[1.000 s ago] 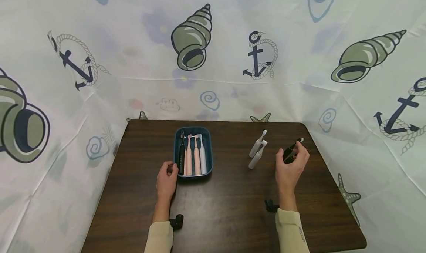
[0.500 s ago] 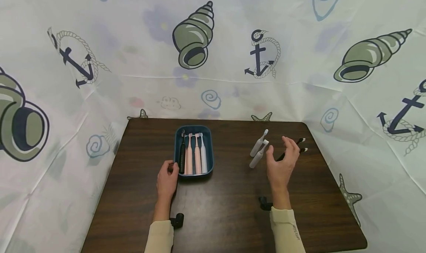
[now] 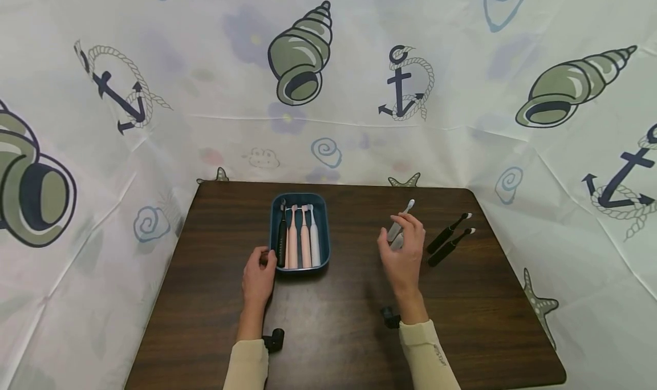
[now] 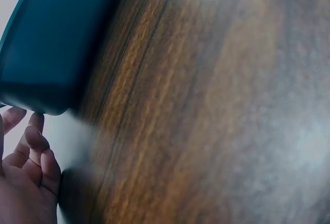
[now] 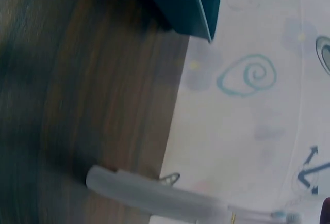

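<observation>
the right hand, thumb and fingers apart, seems to hold nothing over two white toothbrushes on the counter, likely reaching for one, so the next move calls for a careful pinch. the left hand touches the blue tray's near left corner; i can't tell if it grips. two black toothbrushes just right leave little room there.

My head feed is evenly bright; glare hazes the dark brown wood-grain worktop in my left wrist feed; the dim right one blurs a slim pale-grey toothbrush.
</observation>
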A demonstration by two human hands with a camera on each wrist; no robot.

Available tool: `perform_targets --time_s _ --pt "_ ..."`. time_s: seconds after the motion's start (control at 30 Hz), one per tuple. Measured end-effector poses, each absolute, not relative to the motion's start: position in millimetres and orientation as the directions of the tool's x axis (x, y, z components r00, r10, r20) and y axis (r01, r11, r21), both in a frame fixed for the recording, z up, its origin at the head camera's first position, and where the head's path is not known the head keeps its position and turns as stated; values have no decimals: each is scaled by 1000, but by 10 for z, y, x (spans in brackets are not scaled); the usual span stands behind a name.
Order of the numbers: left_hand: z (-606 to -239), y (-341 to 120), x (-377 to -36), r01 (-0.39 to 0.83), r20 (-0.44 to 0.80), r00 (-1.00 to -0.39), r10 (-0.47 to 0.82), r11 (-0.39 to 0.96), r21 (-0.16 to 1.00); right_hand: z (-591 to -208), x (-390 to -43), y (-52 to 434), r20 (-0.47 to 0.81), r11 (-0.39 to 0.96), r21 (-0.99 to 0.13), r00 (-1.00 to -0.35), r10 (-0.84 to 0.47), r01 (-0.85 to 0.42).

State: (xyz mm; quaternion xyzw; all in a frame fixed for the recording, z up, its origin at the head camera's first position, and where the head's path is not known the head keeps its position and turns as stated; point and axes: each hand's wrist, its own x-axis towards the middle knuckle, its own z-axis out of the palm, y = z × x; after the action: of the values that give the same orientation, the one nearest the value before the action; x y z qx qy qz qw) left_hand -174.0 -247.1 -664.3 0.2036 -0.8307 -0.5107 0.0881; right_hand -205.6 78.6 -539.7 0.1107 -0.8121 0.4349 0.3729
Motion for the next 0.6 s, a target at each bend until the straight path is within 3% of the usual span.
perform_targets --time_s 0.37,0.6 --pt "-6710 -2473 -1757 -244 -65 -900 -432 373 895 -5584 -2040 260 613 611 -619 -790 -16 -493" --pt "-6705 -2475 -1755 -247 -71 -901 -429 371 895 -5634 -2116 -31 458 597 -689 -885 -81 -411"
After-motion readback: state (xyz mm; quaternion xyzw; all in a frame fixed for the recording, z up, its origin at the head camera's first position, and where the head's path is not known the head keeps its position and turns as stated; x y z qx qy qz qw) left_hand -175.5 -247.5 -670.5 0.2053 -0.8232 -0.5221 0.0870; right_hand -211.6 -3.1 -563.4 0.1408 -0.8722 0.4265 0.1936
